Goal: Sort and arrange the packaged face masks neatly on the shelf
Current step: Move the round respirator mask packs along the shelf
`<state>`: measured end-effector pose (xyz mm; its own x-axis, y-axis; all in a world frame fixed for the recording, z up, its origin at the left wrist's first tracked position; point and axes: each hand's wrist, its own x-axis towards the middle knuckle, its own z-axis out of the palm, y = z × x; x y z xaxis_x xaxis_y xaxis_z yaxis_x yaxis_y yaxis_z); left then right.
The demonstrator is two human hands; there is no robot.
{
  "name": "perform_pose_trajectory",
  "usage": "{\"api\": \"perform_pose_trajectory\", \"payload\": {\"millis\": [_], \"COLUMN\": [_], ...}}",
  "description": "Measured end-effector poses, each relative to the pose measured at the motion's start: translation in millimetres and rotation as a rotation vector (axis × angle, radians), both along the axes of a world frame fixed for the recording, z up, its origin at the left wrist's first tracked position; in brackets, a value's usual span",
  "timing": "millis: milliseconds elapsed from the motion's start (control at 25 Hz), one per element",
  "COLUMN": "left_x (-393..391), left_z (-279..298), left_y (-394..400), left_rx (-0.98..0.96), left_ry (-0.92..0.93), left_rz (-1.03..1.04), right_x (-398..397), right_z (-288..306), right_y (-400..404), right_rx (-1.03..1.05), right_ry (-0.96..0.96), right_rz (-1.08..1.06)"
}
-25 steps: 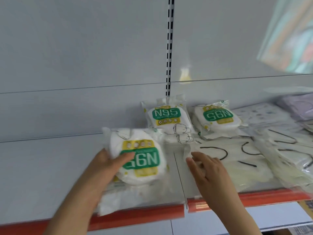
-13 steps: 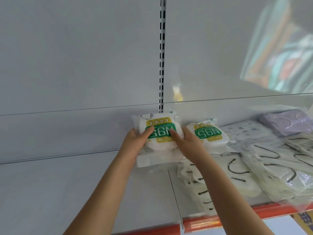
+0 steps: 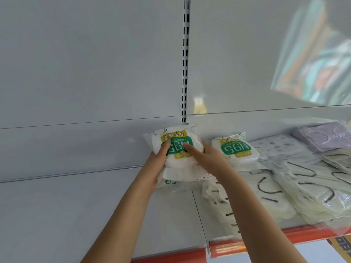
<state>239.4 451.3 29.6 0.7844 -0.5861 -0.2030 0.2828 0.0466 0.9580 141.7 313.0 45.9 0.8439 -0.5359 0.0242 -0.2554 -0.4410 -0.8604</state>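
A white N95 mask pack with a green and yellow label sits on top of another pack at the back of the shelf, against the back wall. My left hand grips its left side, thumb on the label. My right hand holds its right side, with a finger pressing on the label. A second N95 pack lies just to the right. Flat clear packs of white masks with black ear loops lie in front of it and further right.
Lilac mask packs lie at the far right by the back wall. A slotted upright runs up the back panel. An orange strip lines the shelf's front edge. The shelf's left half holds nothing.
Both hands carried the N95 pack from the shelf's front to the back and set it on the pack there. Since half a second ago they stay on it and have hardly moved.
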Motion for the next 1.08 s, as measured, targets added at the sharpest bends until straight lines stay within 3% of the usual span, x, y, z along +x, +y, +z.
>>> {"api": "perform_pose_trajectory", "payload": {"millis": [200,320,480,720,920,1080], "left_x": [-0.8,-0.7,20.9,52.7,78.1,113.5], "left_z": [-2.2,6.4,7.4,-10.2,-19.5,-30.8], "left_y": [15.3,39.9,113.2,278.1,435.7,577.3], "left_rx": [-0.210,-0.283,-0.211,-0.024,0.018,-0.054], "left_ry": [-0.082,-0.180,-0.337,-0.359,-0.405,-0.302], "left_rz": [0.041,0.035,0.049,0.060,0.324,0.536], "right_x": [-4.8,-4.6,25.3,97.9,157.8,211.9], "right_z": [8.1,22.8,19.6,-7.6,-2.1,-1.8], "right_y": [17.4,34.1,79.6,213.4,362.4,497.6], "right_rx": [0.011,0.096,0.242,0.331,0.344,0.449], "right_ry": [-0.268,-0.387,-0.316,-0.290,-0.179,-0.099], "right_rz": [-0.039,0.066,0.307,0.592,0.828,0.973]}}
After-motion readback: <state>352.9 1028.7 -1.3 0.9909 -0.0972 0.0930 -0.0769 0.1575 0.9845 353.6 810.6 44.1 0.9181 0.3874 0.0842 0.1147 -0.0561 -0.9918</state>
